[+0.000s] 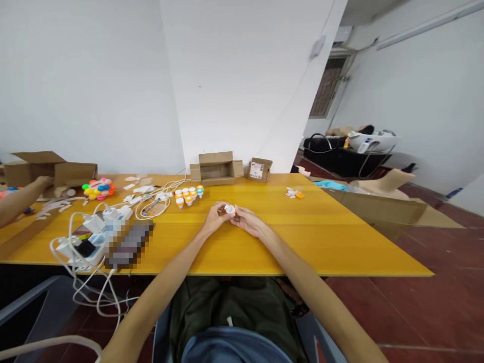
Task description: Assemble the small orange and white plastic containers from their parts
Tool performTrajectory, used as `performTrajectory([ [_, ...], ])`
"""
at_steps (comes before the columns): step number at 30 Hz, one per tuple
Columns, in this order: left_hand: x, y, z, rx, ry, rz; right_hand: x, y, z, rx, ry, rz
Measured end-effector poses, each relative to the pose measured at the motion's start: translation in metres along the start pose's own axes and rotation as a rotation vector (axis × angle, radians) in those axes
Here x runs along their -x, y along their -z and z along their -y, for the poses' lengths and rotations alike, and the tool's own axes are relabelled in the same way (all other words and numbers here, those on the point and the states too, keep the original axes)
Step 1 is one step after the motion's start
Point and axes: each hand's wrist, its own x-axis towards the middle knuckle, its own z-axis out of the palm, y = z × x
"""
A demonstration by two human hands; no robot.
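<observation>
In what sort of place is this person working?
Probably a makeshift indoor workroom: small white-and-orange pieces stand grouped on a yellow table, with an open cardboard box near the wall and a crowded power strip.

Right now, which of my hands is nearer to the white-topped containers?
Left. Your left hand is in front and to the right of the white-topped containers; your right hand is farther to the right.

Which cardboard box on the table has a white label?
The small rightmost box: a white label is on its front; the middle open box and the far-left box show none.
</observation>
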Motion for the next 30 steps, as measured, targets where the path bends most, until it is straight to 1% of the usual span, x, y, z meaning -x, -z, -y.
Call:
performTrajectory([
  [16, -0.0002, 0.0018, -0.0041, 0.018, -0.047, 0.007, -0.0033, 0.0036, -0.0015, 0.048, 0.01, 0.038],
  [25, -0.0003, 0.0006, -0.0018, 0.026, -0.017, -0.038, -0.0031, 0.0027, -0.0029, 0.008, 0.042, 0.003],
  [30, -0.0002, 0.0012, -0.0016, 0.027, -0.02, -0.022, -0.0028, 0.002, -0.0024, 0.014, 0.038, -0.001],
])
